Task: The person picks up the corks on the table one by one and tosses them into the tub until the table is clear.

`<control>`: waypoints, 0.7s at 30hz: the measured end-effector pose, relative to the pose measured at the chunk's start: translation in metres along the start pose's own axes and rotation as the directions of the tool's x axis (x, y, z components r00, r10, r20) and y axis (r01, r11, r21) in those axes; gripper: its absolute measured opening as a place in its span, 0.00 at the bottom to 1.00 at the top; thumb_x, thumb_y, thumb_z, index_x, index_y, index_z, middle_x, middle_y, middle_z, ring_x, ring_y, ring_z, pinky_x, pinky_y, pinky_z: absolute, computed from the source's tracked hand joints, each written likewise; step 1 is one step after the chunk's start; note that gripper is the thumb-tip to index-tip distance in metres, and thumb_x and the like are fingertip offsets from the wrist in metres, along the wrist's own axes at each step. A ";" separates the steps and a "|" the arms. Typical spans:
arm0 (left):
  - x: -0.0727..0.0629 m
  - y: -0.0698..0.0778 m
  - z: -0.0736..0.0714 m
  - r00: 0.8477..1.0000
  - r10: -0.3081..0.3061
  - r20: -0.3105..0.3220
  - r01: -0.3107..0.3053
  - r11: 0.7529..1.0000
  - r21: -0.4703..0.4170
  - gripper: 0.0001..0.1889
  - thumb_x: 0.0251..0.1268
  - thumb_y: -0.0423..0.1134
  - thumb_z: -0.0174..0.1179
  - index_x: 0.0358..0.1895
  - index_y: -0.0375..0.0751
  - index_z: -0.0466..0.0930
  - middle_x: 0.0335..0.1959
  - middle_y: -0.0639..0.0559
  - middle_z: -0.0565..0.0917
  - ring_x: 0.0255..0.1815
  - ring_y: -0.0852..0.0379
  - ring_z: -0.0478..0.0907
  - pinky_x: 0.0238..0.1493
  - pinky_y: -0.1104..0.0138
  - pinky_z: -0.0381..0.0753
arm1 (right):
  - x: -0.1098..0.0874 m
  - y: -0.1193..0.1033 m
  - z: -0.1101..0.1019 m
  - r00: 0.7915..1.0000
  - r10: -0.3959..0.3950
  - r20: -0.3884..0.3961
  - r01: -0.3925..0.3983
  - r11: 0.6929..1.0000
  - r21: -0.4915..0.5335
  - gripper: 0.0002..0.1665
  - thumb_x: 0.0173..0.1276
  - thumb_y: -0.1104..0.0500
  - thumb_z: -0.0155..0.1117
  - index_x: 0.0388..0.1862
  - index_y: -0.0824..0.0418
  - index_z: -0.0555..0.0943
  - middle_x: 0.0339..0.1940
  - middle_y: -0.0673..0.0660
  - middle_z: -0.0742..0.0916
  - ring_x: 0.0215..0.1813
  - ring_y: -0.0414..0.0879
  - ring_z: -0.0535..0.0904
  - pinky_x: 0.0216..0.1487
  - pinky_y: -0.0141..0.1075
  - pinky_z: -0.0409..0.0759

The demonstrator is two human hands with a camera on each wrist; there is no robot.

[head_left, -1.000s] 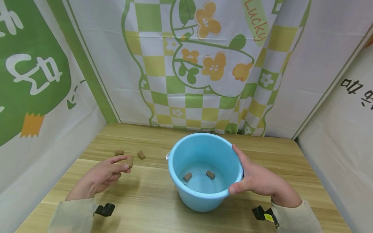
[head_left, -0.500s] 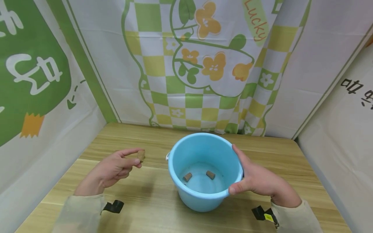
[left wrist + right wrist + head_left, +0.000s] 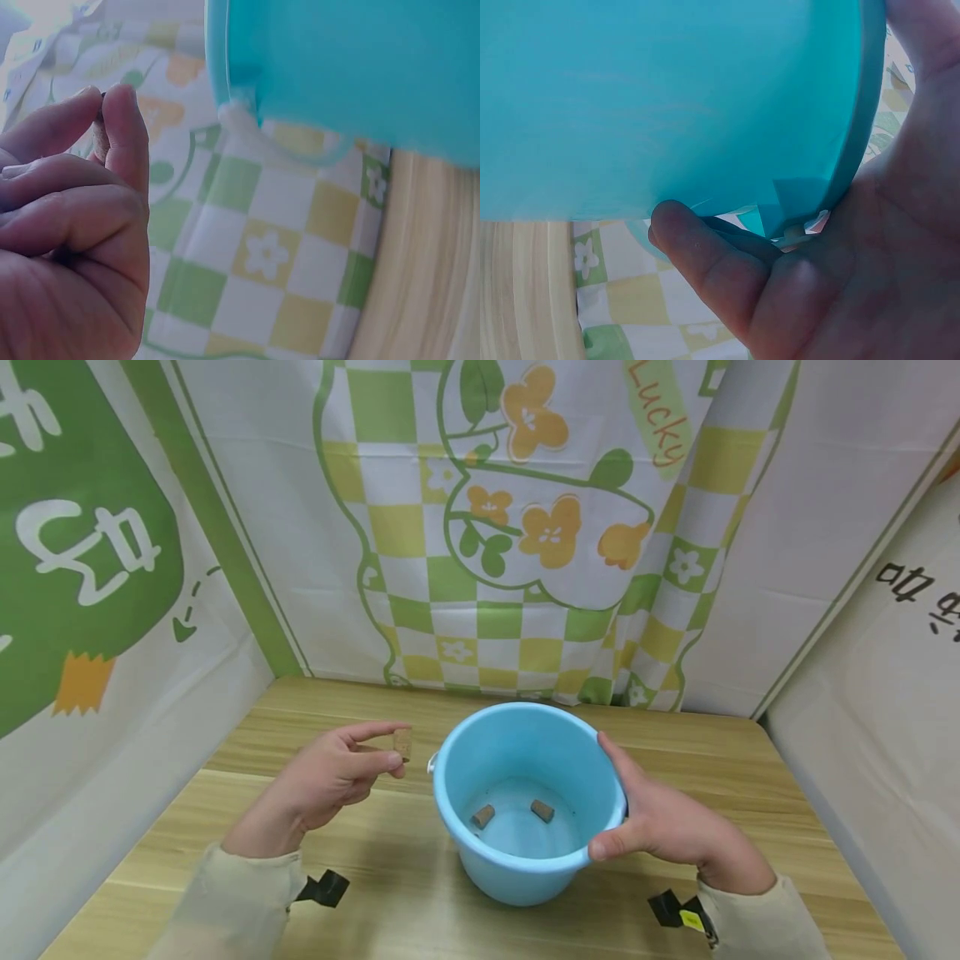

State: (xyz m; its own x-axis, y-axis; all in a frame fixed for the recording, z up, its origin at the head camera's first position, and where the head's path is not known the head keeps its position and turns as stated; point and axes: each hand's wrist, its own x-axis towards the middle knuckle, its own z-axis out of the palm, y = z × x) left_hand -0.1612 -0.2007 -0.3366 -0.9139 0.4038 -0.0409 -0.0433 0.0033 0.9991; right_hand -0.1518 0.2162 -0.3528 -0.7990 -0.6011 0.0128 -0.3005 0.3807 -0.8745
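Note:
My left hand [image 3: 330, 777] pinches a cork [image 3: 402, 744] between thumb and fingertips, above the table and just left of the light blue bucket [image 3: 517, 881]. In the left wrist view only a sliver of the cork [image 3: 101, 139] shows between the fingertips. My right hand [image 3: 671, 822] grips the bucket's right rim, with the thumb at the near side. In the right wrist view its fingers [image 3: 705, 262] lie against the bucket's outer wall. Inside, on the bottom, lie two more corks, one cork [image 3: 483, 816] at the left and another cork [image 3: 542, 811] nearer the middle.
The bucket stands on a wood-grain table [image 3: 405, 893]. A white handle fitting [image 3: 431, 763] sticks out at its left rim. Behind the table hangs a checked, flowered cloth [image 3: 480, 635]; printed white sheets [image 3: 870, 710] enclose the sides.
My left hand has moved right and toward the back with the cork, closer to the bucket. Two corks seen earlier on the table are now hidden behind it. My right hand and the bucket stay put.

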 end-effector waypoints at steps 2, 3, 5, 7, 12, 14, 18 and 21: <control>0.003 0.004 0.007 1.000 0.001 0.020 -0.001 1.000 0.013 0.31 0.67 0.34 0.65 0.71 0.30 0.67 0.32 0.45 0.86 0.12 0.65 0.54 0.16 0.74 0.57 | 0.000 0.000 0.000 1.000 -0.007 -0.001 0.007 1.000 -0.006 0.80 0.51 0.52 0.84 0.82 0.49 0.30 0.74 0.66 0.63 0.64 0.62 0.70 0.58 0.55 0.71; 0.005 0.006 0.010 0.999 0.002 0.034 -0.003 1.000 0.020 0.30 0.67 0.33 0.65 0.71 0.30 0.67 0.32 0.44 0.85 0.12 0.65 0.54 0.16 0.74 0.57 | 0.000 0.000 0.000 1.000 -0.005 -0.003 0.005 1.000 -0.005 0.80 0.51 0.52 0.84 0.82 0.48 0.30 0.74 0.66 0.63 0.64 0.61 0.70 0.58 0.54 0.71; 0.009 0.009 0.016 0.998 0.003 0.061 -0.005 0.999 0.035 0.30 0.67 0.34 0.66 0.70 0.31 0.68 0.33 0.42 0.86 0.11 0.65 0.54 0.16 0.74 0.57 | -0.001 0.000 0.000 1.000 -0.003 -0.004 0.003 1.000 -0.007 0.80 0.51 0.53 0.84 0.82 0.48 0.30 0.74 0.66 0.63 0.64 0.61 0.70 0.58 0.54 0.72; 0.012 0.011 0.022 0.997 -0.003 0.082 -0.001 0.999 0.049 0.30 0.66 0.34 0.66 0.70 0.31 0.69 0.33 0.41 0.86 0.11 0.64 0.53 0.15 0.73 0.57 | 0.000 0.001 0.000 1.000 -0.001 -0.002 0.001 1.000 0.001 0.80 0.51 0.53 0.84 0.82 0.47 0.30 0.74 0.65 0.63 0.64 0.61 0.70 0.58 0.54 0.72; 0.018 0.015 0.032 0.995 -0.033 0.096 0.027 0.997 0.067 0.31 0.64 0.34 0.68 0.70 0.31 0.70 0.32 0.40 0.86 0.11 0.63 0.53 0.16 0.73 0.56 | 0.000 0.001 0.000 1.000 -0.012 -0.001 0.012 1.000 -0.004 0.80 0.50 0.53 0.84 0.82 0.48 0.31 0.74 0.65 0.63 0.64 0.61 0.70 0.58 0.55 0.72; 0.019 0.017 0.035 0.994 -0.041 0.097 0.034 0.997 0.074 0.31 0.64 0.34 0.68 0.70 0.31 0.70 0.32 0.40 0.86 0.11 0.63 0.53 0.16 0.73 0.55 | 0.000 0.000 0.000 1.000 -0.018 -0.003 0.018 1.000 -0.013 0.80 0.50 0.52 0.84 0.82 0.48 0.31 0.74 0.65 0.63 0.63 0.61 0.71 0.57 0.55 0.71; 0.023 0.020 0.040 0.993 -0.045 0.106 0.035 0.995 0.094 0.31 0.64 0.33 0.68 0.70 0.32 0.70 0.33 0.41 0.86 0.11 0.63 0.54 0.15 0.72 0.55 | 0.000 0.000 0.001 1.000 -0.019 -0.009 0.018 0.999 -0.028 0.80 0.50 0.51 0.84 0.82 0.49 0.31 0.73 0.66 0.63 0.63 0.60 0.71 0.57 0.54 0.72; 0.025 0.022 0.044 0.992 -0.046 0.119 0.034 0.994 0.104 0.31 0.64 0.33 0.67 0.70 0.32 0.70 0.33 0.40 0.86 0.11 0.63 0.54 0.15 0.72 0.55 | -0.001 0.000 0.000 1.000 -0.013 -0.013 0.012 0.999 -0.039 0.81 0.50 0.51 0.84 0.82 0.50 0.30 0.73 0.67 0.63 0.63 0.60 0.71 0.57 0.54 0.72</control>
State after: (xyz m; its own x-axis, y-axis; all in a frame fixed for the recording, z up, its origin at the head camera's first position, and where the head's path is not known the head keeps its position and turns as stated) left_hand -0.1674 -0.1503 -0.3150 -0.8565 0.5091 -0.0849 -0.0316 0.1124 0.9932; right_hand -0.1513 0.2166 -0.3533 -0.8017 -0.5970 0.0302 -0.3301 0.4001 -0.8549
